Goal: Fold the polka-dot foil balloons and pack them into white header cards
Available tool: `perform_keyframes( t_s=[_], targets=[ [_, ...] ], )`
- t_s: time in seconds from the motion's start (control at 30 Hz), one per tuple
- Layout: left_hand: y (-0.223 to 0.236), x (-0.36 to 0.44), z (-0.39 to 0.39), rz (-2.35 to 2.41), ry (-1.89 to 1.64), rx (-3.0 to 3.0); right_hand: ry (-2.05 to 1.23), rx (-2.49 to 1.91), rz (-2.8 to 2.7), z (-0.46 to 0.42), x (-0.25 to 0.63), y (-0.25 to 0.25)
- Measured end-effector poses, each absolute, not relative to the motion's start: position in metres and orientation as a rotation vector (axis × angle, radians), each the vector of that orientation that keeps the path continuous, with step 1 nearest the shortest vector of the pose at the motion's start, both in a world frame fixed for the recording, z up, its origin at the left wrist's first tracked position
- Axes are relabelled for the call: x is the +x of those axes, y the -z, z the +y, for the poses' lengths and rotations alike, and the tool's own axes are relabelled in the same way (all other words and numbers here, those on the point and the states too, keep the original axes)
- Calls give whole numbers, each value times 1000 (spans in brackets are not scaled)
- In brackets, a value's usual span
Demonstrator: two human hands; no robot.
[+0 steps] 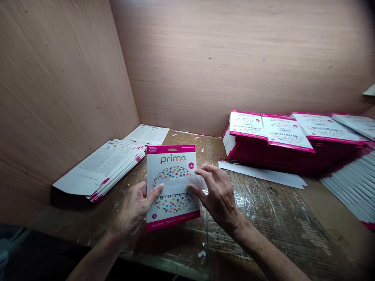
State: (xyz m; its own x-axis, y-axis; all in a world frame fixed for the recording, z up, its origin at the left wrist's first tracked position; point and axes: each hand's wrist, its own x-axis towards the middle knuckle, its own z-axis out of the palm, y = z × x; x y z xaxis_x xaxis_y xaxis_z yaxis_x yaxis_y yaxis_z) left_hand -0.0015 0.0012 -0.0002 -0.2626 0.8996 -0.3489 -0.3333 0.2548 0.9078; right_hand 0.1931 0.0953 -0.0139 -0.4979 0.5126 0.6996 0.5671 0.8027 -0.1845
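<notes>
My left hand [133, 207] grips a flat printed balloon packet [174, 156] by its left side, the thumb pressed on the front. The packet is white with pink bands, a "prima" logo and a dotted round balloon picture, and stands tilted towards me. Across its middle lies a plain white paper strip [172, 182], covering part of the picture. At the packet's right edge my right hand [221, 195] is closed, with the strip's right end between thumb and fingers. The fingers behind the packet are hidden.
A fanned pile of printed cards [99, 168] lies to the left. Stacked packets [281, 130] stand at the back right, with a long white strip [260, 174] before them. More packets [348, 187] line the right side. Wooden panels [234, 58] enclose the taped cardboard surface [249, 234].
</notes>
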Motion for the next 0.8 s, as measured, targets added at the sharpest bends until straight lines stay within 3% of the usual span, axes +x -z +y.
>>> perform_keyframes(
  t_s=[0.07,0.17,0.3,0.53,0.8],
  targets=[
    [-2,-3,0,1351,-1318,587,125,-872,-2075,92,204,19],
    [-3,-3,1,1385,-1302,655,-90,-990,-2086,89,214,23],
    [-4,-3,3,1384,-1235,718,-646,-958,-2029,85,217,22],
    [0,0,1,1393,-1205,767,-1648,-875,-1425,83,207,29],
    [-1,24,4,1438,-1177,827,-1862,-872,-1354,83,213,29]
  ],
)
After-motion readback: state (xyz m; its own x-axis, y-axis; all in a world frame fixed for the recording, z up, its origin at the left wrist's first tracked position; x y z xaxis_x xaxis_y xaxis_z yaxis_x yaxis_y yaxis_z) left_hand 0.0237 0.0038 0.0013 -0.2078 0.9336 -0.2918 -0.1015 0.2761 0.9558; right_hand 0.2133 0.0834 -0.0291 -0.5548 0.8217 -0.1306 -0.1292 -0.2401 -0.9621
